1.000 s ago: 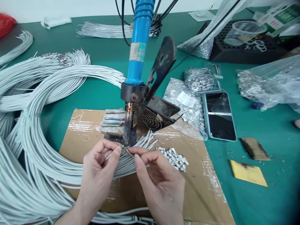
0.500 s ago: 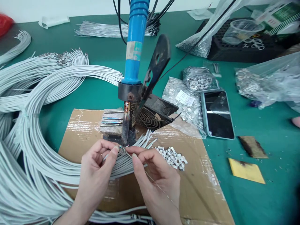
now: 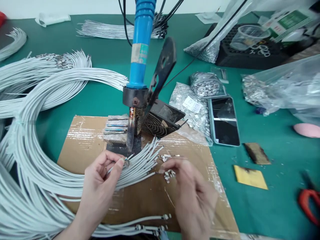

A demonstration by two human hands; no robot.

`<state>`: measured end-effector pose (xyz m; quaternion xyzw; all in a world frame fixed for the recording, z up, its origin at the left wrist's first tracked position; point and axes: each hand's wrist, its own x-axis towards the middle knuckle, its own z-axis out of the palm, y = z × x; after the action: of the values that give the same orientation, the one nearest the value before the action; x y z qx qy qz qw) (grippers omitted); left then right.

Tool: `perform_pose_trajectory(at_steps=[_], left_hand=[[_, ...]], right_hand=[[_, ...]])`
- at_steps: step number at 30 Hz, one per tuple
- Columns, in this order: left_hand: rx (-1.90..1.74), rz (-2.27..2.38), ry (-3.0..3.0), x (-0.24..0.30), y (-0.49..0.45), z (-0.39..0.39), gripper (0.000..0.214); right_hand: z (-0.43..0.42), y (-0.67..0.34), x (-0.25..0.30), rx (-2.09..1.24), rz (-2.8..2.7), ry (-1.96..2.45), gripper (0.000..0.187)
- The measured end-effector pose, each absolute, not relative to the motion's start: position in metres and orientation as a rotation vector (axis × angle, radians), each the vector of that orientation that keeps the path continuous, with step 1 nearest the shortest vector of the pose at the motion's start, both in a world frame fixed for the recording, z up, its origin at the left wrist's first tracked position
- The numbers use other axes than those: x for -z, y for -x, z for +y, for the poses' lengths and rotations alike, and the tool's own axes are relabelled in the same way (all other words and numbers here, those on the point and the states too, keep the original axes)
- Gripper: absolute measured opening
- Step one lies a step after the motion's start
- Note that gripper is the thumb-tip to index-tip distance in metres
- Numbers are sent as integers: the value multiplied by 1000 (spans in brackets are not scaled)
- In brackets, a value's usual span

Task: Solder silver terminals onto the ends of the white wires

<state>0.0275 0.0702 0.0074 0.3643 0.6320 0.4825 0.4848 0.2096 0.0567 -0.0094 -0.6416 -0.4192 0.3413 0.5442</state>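
My left hand [image 3: 105, 180] is closed in a pinch on the end of a white cable, where thin coloured wire ends and a small shiny piece [image 3: 127, 162] show at the fingertips. Just above it is the tip of a blue-handled soldering iron [image 3: 142, 56], clamped upright in a stand. My right hand [image 3: 192, 193], blurred by motion, reaches over a pile of small white-and-silver connectors [image 3: 168, 175] and partly covers it. A thin solder wire [image 3: 170, 197] shows beside this hand; whether the fingers hold it is unclear. Loose cable ends [image 3: 145, 163] fan out between the hands.
Coiled white cables [image 3: 32, 133] fill the left side. Cardboard [image 3: 82, 140] lies under the hands. To the right are a phone [image 3: 225, 121], bags of metal parts [image 3: 191, 106], a yellow sponge [image 3: 250, 177] and red-handled scissors [image 3: 310, 201].
My right hand has moved right, away from the left fingertips and the solder wire's spot there, to the connector pile. My left hand keeps its pinch. The view has shifted slightly right.
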Motion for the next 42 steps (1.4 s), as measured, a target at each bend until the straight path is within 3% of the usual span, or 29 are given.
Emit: perform_pose_trajectory(at_steps=[4, 9, 12, 15, 42], left_hand=[[-1167, 1513, -853, -2, -25, 61, 15], [-1152, 1474, -801, -7, -35, 49, 19], [-1109, 1475, -809, -11, -36, 43, 20], [-1066, 1449, -822, -13, -34, 38, 21], [-1030, 1387, -857, -7, -35, 33, 25]], right_hand=[[46, -246, 15, -710, -840, 1476, 51], [28, -232, 10, -692, -1076, 1536, 7], [27, -204, 8, -666, -1317, 1347, 23], [29, -187, 7, -586, -1462, 1208, 28], [28, -178, 11, -464, -1525, 1160, 29]])
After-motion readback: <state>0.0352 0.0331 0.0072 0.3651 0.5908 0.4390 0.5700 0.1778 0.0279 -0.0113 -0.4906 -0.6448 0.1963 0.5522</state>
